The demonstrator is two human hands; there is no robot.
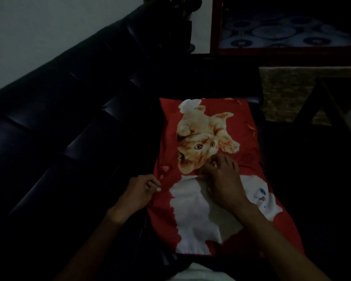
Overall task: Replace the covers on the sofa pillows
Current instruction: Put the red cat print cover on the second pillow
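Observation:
A red pillow cover (245, 151) printed with an orange kitten and a white kitten lies lengthwise on the dark sofa seat in front of me. It looks filled and fairly flat. My left hand (139, 191) pinches the cover's left edge about halfway down. My right hand (223, 179) rests on top of the cover near its middle, with curled fingers pressing or pinching the fabric at the orange kitten's head. The near end of the cover reaches toward my lap.
The black leather sofa (55, 118) with its tufted backrest runs along the left. A dark table frame (322, 102) stands to the right over a beige rug (284, 92). A patterned blue surface in a red frame (282, 33) is at the back right. The room is dim.

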